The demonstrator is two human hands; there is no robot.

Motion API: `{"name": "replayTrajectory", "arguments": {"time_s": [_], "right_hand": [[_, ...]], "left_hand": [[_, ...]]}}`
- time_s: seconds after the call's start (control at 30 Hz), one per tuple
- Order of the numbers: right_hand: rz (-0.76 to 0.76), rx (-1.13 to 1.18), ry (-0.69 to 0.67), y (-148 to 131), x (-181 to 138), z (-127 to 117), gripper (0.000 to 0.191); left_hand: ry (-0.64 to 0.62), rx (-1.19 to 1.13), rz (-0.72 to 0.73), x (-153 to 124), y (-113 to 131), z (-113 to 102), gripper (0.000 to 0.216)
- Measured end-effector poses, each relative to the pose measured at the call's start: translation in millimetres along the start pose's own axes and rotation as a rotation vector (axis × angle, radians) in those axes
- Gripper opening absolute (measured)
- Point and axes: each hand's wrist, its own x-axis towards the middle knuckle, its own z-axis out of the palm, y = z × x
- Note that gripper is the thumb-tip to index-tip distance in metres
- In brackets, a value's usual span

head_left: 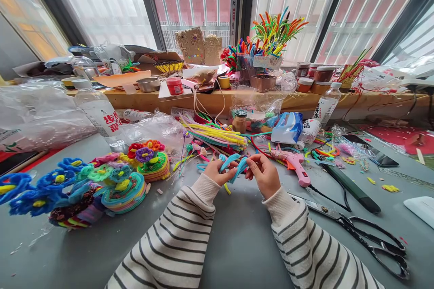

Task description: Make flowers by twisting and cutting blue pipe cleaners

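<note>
My left hand point(217, 171) and my right hand point(262, 174) meet over the grey table, both in striped sleeves. Together they pinch a light-blue pipe cleaner point(233, 165) that is bent into loops between the fingers. A short yellow piece point(227, 188) pokes out below my left hand. Just beyond the hands lies a bundle of loose pipe cleaners point(217, 135) in yellow, pink and green.
Finished pipe-cleaner flowers point(101, 180) crowd the left of the table. A pink glue gun point(294, 165) lies right of my hands, black scissors point(369, 235) nearer the front right. A water bottle point(98, 113) stands at the left. A wooden shelf point(217, 99) holds jars and pipe-cleaner bunches.
</note>
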Motion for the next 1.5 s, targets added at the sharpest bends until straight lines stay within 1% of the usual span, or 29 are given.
{"name": "replayTrajectory", "arguments": {"time_s": [0.1, 0.2, 0.27, 0.4, 0.5, 0.57, 0.7, 0.8, 0.87, 0.97, 1.03, 1.13, 1.23, 1.37, 1.5], "right_hand": [[-0.011, -0.017, 0.008, -0.1, -0.9, 0.0, 0.018], [-0.018, -0.017, -0.001, 0.2, -1.7, 0.5, 0.017], [-0.013, 0.031, -0.014, 0.5, -1.9, 1.6, 0.018], [0.024, 0.118, -0.071, 0.9, -2.2, 3.7, 0.030], [0.040, 0.078, -0.105, 0.6, -2.9, 4.0, 0.026], [0.034, 0.045, -0.082, 0.1, -3.5, 3.9, 0.023], [0.019, 0.001, -0.025, -1.6, -4.4, 4.5, 0.023], [-0.017, -0.055, -0.027, -2.7, -5.5, 5.5, 0.021], [-0.047, -0.095, -0.037, -3.2, -6.4, 5.9, 0.019], [-0.079, -0.129, -0.049, -3.4, -7.1, 5.7, 0.018], [-0.106, -0.157, -0.080, -3.5, -7.0, 5.4, 0.019], [-0.137, -0.207, -0.123, -3.3, -6.3, 5.6, 0.019], [-0.131, -0.227, -0.096, -2.2, -5.9, 6.4, 0.018], [-0.086, -0.219, -0.035, -2.0, -6.5, 6.6, 0.018], [-0.070, -0.258, 0.002, -4.4, -7.5, 5.7, 0.017]], "left_hand": [[-0.009, -0.027, 0.002, -0.6, 0.2, 1.7, 0.037], [0.030, 0.011, -0.046, 0.4, 0.5, 2.8, 0.036], [0.060, 0.047, -0.062, 1.1, 0.9, 2.8, 0.033], [0.084, 0.087, -0.075, 0.8, 1.5, 1.9, 0.029], [0.105, 0.172, -0.074, 0.6, -0.1, 2.3, 0.030], [0.113, 0.210, -0.077, 1.3, -2.3, 3.1, 0.031], [0.104, 0.147, -0.042, 2.8, -4.5, 4.5, 0.034], [0.114, 0.153, -0.040, 1.7, -0.5, 3.6, 0.028], [0.103, 0.163, -0.051, 0.2, 3.7, 2.7, 0.024], [0.037, 0.100, -0.059, -1.5, 7.3, 2.2, 0.023], [0.008, 0.088, -0.073, -1.6, 6.7, 2.7, 0.023], [0.000, 0.098, -0.088, -0.9, 3.8, 3.4, 0.021], [-0.022, 0.068, -0.084, -0.4, 2.1, 3.1, 0.022], [0.020, 0.092, -0.108, -0.4, 0.9, 2.9, 0.028], [0.004, -0.002, -0.094, -0.6, -0.5, 4.7, 0.028]]}}
